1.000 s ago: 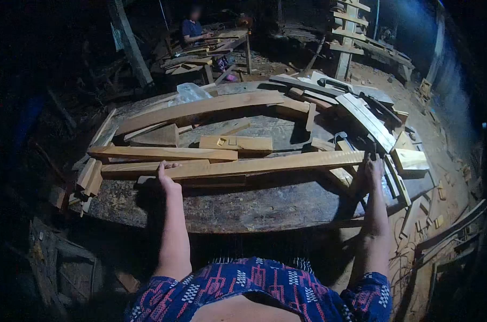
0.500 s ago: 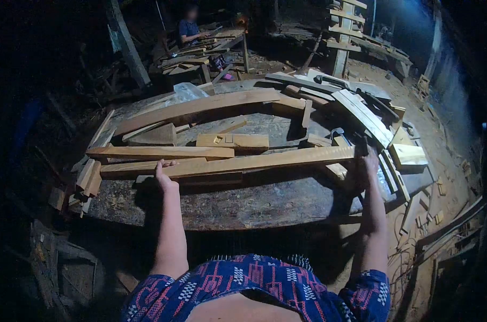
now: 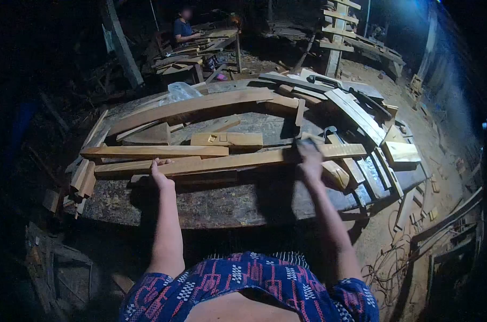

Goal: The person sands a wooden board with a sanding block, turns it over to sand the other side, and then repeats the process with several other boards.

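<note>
Blur obscures the right hand [image 3: 311, 162] and its fingers; it appears closed over a dark block [image 3: 307, 144] on the plank [image 3: 238, 162]. The left hand [image 3: 162, 172], partly curled, holds the plank's left end. The plank extends rightward past the right hand. Beyond it, between both hands, a notched block [image 3: 238, 140] lies on the worktop [image 3: 216, 206].

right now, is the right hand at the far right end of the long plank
No, the long plank runs on past the right hand toward the right.
</note>
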`<state>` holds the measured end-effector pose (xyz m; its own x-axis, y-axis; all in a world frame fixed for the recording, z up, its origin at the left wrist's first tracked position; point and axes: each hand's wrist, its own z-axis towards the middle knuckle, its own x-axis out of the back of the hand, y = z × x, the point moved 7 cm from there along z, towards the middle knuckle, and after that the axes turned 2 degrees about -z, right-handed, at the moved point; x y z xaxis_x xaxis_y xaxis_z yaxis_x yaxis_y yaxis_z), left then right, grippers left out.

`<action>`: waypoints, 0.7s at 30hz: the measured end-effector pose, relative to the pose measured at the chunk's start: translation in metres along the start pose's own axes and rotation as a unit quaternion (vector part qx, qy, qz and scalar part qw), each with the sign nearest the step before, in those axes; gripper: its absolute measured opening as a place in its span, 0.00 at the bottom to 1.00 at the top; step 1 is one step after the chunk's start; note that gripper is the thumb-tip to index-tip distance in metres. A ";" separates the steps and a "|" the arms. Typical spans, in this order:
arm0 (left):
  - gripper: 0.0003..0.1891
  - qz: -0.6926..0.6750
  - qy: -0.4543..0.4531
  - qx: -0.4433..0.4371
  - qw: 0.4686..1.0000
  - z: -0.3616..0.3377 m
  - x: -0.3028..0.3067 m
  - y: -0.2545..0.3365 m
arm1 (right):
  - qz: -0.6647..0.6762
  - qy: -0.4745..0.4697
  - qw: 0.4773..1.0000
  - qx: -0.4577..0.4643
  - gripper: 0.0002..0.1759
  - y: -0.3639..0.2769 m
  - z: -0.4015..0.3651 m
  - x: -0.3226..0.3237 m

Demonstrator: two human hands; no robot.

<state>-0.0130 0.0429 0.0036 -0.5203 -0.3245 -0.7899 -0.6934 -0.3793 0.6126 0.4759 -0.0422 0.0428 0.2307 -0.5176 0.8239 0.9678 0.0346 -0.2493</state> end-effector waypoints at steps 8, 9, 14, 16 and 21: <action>0.14 0.004 0.001 -0.020 1.000 0.002 0.004 0.003 | 0.102 -0.011 0.995 0.010 0.28 0.027 0.005 0.019; 0.15 0.012 -0.013 -0.026 1.000 0.002 0.001 0.004 | 0.108 0.015 0.994 -0.021 0.28 0.040 0.009 0.052; 0.17 -0.011 -0.011 -0.030 0.999 0.000 0.001 0.003 | -0.150 0.067 0.985 -0.046 0.32 0.096 -0.005 0.049; 0.19 -0.010 -0.016 -0.041 0.999 -0.006 -0.004 0.008 | 0.013 -0.044 0.991 -0.128 0.33 0.083 0.003 0.011; 0.23 -0.020 -0.017 -0.032 0.999 -0.008 -0.007 0.009 | 0.125 0.019 0.981 0.147 0.26 -0.160 -0.006 -0.021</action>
<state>-0.0112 0.0346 0.0151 -0.5101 -0.2786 -0.8137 -0.6811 -0.4469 0.5800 0.3155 -0.0422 0.0619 0.4658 -0.4922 0.7354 0.8699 0.4068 -0.2788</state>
